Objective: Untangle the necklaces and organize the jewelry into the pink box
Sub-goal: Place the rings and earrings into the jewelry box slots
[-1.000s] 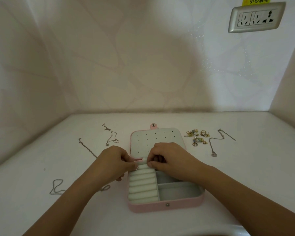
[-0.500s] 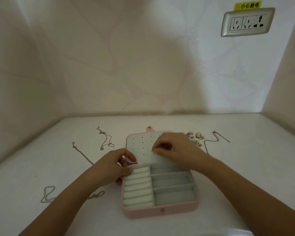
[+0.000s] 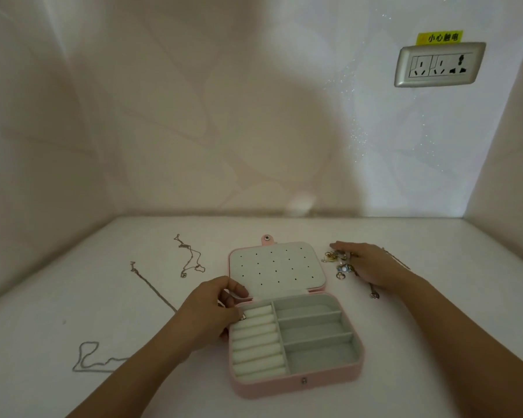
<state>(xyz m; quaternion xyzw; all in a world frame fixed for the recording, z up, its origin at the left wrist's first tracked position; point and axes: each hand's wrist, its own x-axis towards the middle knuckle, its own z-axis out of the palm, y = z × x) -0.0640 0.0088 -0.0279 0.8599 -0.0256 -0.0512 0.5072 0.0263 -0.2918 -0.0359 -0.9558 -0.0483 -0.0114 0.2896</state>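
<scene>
Hands apart. Left hand (image 3: 207, 312) curled against the left rim of the open pink box (image 3: 296, 384), by its hinge; unclear whether gripping anything. Right hand (image 3: 372, 265) with fingers (image 3: 344, 245) stretched flat over the pile of rings and earrings (image 3: 340, 263) just right of the box's lid (image 3: 277, 267). Three necklaces left of the box: tangled chain (image 3: 191, 257), straight chain (image 3: 151, 285), looped chain (image 3: 88, 357). Fourth chain (image 3: 373, 292) right of the box, partly under the right hand.
</scene>
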